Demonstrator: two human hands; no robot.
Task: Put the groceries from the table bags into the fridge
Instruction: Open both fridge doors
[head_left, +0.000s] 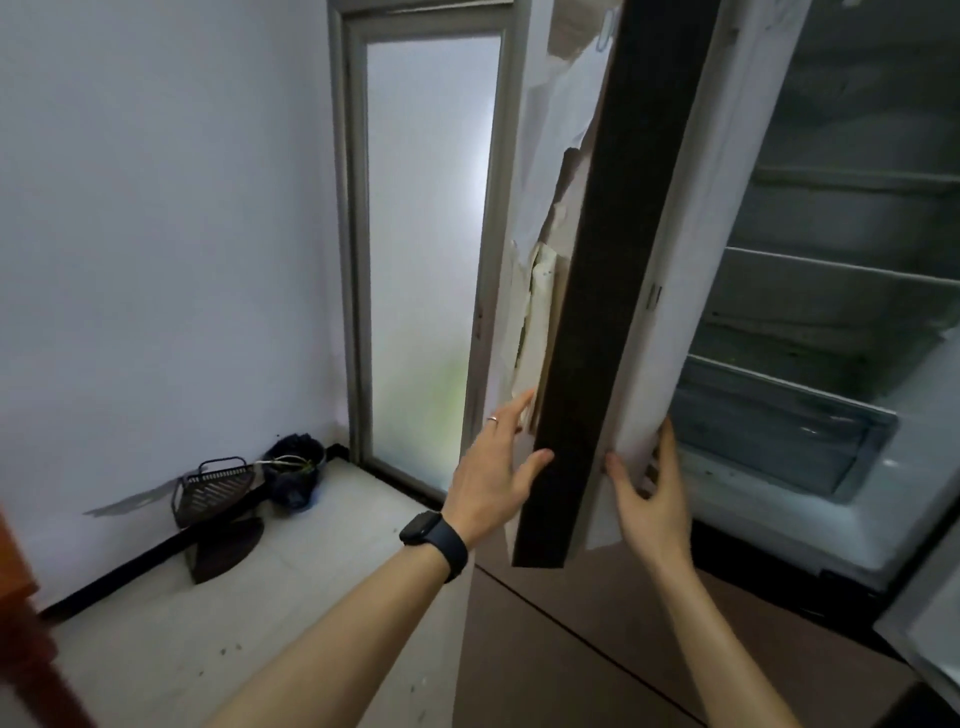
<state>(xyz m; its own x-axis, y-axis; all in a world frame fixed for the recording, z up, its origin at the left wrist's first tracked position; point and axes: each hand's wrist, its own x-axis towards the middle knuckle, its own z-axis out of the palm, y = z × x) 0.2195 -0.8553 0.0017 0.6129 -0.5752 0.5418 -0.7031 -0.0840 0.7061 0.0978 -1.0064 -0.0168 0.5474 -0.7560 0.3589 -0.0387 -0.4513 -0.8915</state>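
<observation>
The fridge (810, 499) stands open at the right, showing white shelves and a clear drawer (769, 431); I see no food inside. Its left door (613, 291) swings out toward me, dark edge facing the camera, with torn protective film on the outer face. My left hand (493, 462), fingers spread, rests against the door's outer side near the bottom; a dark watch is on that wrist. My right hand (652, 493) touches the door's inner white side near its lower corner, fingers extended. Neither hand holds any grocery. No bags or table are in view.
A frosted glass door (426, 249) stands behind the fridge door. In the left corner on the tiled floor sit a black wire basket (213, 491), a dark dustpan-like item (226, 551) and a dark pot (296, 467). A brown wooden edge (21, 623) shows at far left.
</observation>
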